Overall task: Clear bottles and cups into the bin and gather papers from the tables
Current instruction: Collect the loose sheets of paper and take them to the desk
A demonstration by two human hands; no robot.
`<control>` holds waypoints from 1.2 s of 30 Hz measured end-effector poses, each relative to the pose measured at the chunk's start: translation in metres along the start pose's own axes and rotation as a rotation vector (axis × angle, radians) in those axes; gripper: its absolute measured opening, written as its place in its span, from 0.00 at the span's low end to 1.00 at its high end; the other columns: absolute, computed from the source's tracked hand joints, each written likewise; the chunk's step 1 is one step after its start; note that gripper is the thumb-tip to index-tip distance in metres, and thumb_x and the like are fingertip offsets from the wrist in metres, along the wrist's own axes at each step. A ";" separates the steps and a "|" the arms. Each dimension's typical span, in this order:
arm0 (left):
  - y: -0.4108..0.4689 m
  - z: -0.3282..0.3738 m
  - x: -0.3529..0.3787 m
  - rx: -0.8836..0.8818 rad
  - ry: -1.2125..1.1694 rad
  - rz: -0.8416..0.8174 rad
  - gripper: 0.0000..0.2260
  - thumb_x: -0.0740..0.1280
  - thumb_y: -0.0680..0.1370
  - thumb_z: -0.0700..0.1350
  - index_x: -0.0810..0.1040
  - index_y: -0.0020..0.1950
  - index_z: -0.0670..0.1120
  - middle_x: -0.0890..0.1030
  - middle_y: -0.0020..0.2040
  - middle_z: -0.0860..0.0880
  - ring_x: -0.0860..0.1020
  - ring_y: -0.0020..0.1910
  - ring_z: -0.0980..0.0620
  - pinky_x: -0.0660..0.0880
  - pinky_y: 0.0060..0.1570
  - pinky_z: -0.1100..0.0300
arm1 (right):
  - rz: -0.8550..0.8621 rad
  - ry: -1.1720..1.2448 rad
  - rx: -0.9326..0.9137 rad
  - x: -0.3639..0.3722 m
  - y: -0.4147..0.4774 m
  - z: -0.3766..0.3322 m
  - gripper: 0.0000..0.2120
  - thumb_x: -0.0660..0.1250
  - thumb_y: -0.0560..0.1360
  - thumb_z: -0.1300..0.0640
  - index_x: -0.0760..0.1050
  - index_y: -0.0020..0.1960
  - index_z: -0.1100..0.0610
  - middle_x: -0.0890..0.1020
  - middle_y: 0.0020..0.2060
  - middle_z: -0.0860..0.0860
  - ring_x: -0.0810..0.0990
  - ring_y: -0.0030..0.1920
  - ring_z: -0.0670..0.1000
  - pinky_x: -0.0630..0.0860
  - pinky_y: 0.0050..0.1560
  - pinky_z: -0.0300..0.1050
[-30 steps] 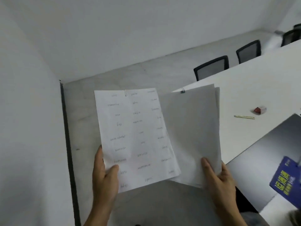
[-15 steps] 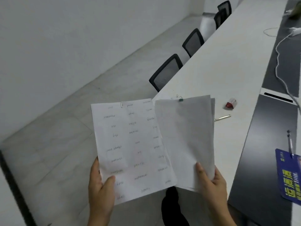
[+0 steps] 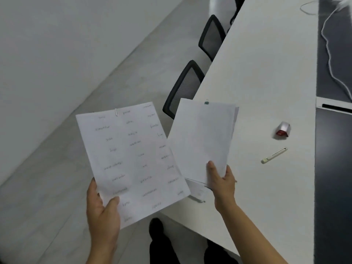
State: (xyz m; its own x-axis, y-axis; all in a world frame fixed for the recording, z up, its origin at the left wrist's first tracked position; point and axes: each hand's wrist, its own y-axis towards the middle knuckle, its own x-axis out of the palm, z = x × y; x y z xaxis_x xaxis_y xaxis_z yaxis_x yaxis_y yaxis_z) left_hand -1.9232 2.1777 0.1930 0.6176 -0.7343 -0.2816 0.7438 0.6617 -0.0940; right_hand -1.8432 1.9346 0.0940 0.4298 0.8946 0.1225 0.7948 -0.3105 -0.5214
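My left hand [image 3: 102, 214] grips the bottom left corner of a printed sheet [image 3: 133, 159] with rows of short words and a paper clip at its top edge. It hangs over the floor, left of the table. My right hand [image 3: 222, 182] pinches the lower edge of a blank paper stack [image 3: 202, 140] held by a small green binder clip at the top. This stack hovers over the near corner of the long white table [image 3: 266, 82]. The two bundles are apart, with a narrow gap between them.
On the table lie a small red and white object [image 3: 283, 130] and a pale pen [image 3: 274, 155]. A dark panel [image 3: 333, 168] with a white cable [image 3: 331, 60] runs along the right. Two black mesh chairs [image 3: 185, 88] stand at the table's left edge. My dark shoes show below.
The view has swung right and down onto the table. The two paper bundles, overlapping before, have come apart, and the right stack now hangs over the table corner.
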 end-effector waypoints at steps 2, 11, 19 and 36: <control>0.036 -0.004 0.014 -0.015 0.005 -0.084 0.34 0.61 0.76 0.26 0.70 0.69 0.62 0.78 0.61 0.62 0.77 0.58 0.62 0.73 0.53 0.61 | 0.069 -0.101 0.070 0.014 0.016 0.024 0.13 0.72 0.76 0.48 0.74 0.57 0.49 0.82 0.58 0.49 0.81 0.56 0.52 0.78 0.61 0.53; 0.170 -0.004 0.074 0.018 0.129 -0.567 0.32 0.61 0.77 0.28 0.66 0.74 0.56 0.75 0.67 0.56 0.75 0.64 0.53 0.72 0.65 0.49 | 0.275 -0.544 0.254 0.060 0.019 0.082 0.27 0.60 0.83 0.48 0.61 0.77 0.59 0.72 0.72 0.57 0.71 0.71 0.59 0.67 0.69 0.50; 0.191 -0.007 0.137 -0.026 0.145 -0.935 0.29 0.60 0.76 0.26 0.70 0.69 0.54 0.79 0.59 0.59 0.79 0.50 0.68 0.78 0.49 0.68 | 0.441 -0.260 0.138 0.065 0.002 0.034 0.18 0.53 0.84 0.42 0.73 0.66 0.49 0.78 0.62 0.45 0.76 0.63 0.50 0.71 0.62 0.47; 0.170 -0.101 0.184 -0.118 0.678 -1.145 0.25 0.60 0.76 0.32 0.65 0.71 0.48 0.66 0.68 0.50 0.70 0.63 0.47 0.67 0.69 0.55 | 0.299 -0.561 0.198 0.033 0.018 0.084 0.22 0.59 0.80 0.56 0.66 0.73 0.45 0.77 0.66 0.46 0.77 0.63 0.51 0.74 0.63 0.50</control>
State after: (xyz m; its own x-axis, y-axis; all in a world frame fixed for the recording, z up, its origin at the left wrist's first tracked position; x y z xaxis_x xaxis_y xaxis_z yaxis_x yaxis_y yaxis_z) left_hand -1.7089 2.1707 0.0283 -0.6097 -0.6834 -0.4016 0.7065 -0.2387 -0.6663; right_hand -1.8506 1.9857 0.0178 0.2887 0.8274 -0.4818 0.5591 -0.5542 -0.6167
